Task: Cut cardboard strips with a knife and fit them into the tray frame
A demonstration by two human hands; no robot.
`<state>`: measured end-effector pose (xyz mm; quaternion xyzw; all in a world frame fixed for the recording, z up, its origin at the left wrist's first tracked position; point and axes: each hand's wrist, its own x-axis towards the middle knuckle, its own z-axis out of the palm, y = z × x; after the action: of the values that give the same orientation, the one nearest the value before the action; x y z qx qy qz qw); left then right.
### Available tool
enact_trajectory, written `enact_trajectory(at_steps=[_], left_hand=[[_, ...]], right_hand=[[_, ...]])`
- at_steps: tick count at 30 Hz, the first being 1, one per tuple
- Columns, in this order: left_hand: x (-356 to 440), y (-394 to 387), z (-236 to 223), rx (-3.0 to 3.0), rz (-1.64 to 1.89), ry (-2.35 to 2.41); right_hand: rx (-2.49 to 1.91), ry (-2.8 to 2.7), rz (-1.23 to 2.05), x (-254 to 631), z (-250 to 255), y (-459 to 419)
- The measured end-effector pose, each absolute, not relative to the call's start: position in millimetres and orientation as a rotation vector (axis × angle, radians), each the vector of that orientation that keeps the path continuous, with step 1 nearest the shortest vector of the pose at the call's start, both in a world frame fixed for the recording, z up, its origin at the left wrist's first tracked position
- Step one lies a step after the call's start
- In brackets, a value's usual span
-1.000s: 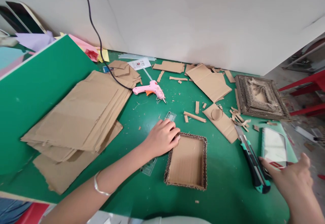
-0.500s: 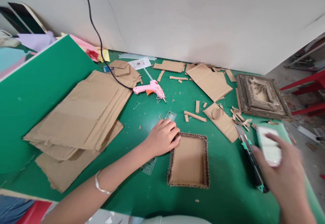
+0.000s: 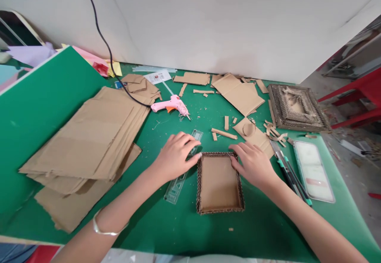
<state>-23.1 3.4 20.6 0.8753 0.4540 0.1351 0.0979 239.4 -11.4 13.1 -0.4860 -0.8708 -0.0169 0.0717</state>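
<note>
A shallow rectangular cardboard tray [image 3: 219, 187] with raised corrugated walls lies flat in front of me. My left hand [image 3: 177, 155] is at its far left corner, the thumb tip touching the wall and the fingers spread above a clear plastic ruler [image 3: 175, 191]. At the far right corner, my right hand [image 3: 251, 163] pinches the wall, thumb on the inner side and fingers outside. Right of that hand lie a black and teal utility knife [image 3: 286, 173] and a pale, flat, phone-like object [image 3: 314, 171] with rounded corners.
A pink glue gun [image 3: 172, 104] with a black cord [image 3: 102, 36] lies behind. Stacked cardboard sheets [image 3: 86, 132] fill the left, beside a tilted green board [image 3: 44, 108]. Cardboard scraps [image 3: 238, 92] and a layered corrugated frame [image 3: 297, 108] lie towards the wall.
My right hand has moved left, from beside the phone-like object and knife to the tray's far right corner. My left hand's fingers have spread and shifted slightly left. The view has shifted slightly.
</note>
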Motion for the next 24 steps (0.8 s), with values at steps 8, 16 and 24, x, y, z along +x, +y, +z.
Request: enact_trajectory(at_steps=[8, 16, 24], left_hand=[[-8.8, -20.8, 10.9, 2.690, 0.184, 1.055], [-13.4, -18.3, 10.1, 2.690, 0.149, 1.029], [-12.1, -19.0, 7.8, 2.687, 0.169, 1.043]], right_hand=[[-1.672, -2.419, -0.212, 234.8, 29.0, 7.9], [-1.811, -2.529, 0.062, 292.1, 31.9, 41.3], [-1.640, -2.182, 0.173, 273.5, 23.1, 84.7]])
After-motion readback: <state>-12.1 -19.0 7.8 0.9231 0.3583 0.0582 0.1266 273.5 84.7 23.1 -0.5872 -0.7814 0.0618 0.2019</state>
